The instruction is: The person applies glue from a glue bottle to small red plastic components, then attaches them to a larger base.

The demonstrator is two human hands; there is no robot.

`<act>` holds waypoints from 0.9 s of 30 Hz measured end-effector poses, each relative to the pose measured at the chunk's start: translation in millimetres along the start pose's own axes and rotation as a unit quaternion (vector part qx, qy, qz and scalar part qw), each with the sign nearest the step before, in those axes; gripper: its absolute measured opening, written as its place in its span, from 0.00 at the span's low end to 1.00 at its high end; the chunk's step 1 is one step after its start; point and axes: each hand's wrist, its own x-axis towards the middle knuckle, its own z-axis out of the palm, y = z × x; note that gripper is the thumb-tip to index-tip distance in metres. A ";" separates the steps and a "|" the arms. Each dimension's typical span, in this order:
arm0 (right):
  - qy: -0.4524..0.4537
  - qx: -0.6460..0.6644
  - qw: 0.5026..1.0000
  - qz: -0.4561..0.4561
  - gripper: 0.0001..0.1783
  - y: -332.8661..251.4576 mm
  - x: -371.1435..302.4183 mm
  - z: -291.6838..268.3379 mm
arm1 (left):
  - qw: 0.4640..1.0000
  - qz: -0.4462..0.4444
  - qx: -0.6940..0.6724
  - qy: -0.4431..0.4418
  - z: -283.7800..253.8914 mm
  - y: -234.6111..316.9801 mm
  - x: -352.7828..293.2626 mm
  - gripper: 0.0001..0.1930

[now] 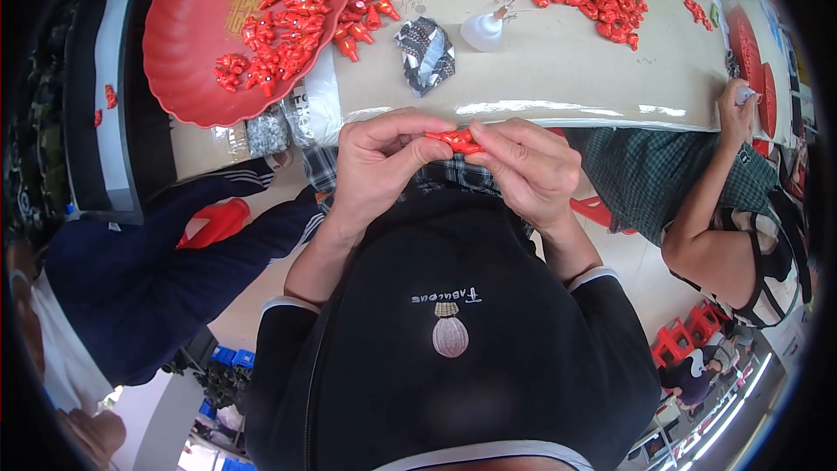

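Grip is closed: left hand (373,164) and right hand (535,167) pinch the small red piece (455,140) near the worktop (540,78). Probably light, stiff and slick, it suits holding by its ends.

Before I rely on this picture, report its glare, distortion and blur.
Head view: white glare streaks the near edge of the table; head view: fisheye distortion bends the surroundings toward black corners; head view: bright strip lights look washed out at lower right; head view: the red piece between left hand and right hand is distinguishable, its finest detail too small to judge.
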 end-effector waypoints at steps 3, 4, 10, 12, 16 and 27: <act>0.002 0.000 1.000 0.009 0.18 1.2 -2.0 1.6 | 1.000 -0.023 0.005 0.012 -1.2 -0.3 -0.8 0.08; 0.000 -0.002 1.000 0.016 0.18 1.7 -2.7 1.8 | 0.999 -0.032 -0.004 0.009 -1.9 -1.1 -1.0 0.08; -0.004 0.086 0.982 0.170 0.15 -2.8 -4.7 5.9 | 0.998 -0.059 -0.016 0.027 -3.6 -2.4 -1.5 0.08; -0.002 0.097 0.979 0.180 0.15 -2.9 -5.4 7.0 | 0.998 -0.056 -0.016 0.025 -4.1 -2.6 -1.4 0.08; -0.002 0.092 0.982 0.166 0.15 -3.3 -4.8 7.7 | 0.998 -0.059 -0.008 0.032 -4.3 -0.6 -2.9 0.08; 0.000 0.046 0.993 0.106 0.15 -3.9 -3.8 6.2 | 0.998 -0.050 -0.013 0.020 -4.6 2.0 -2.0 0.09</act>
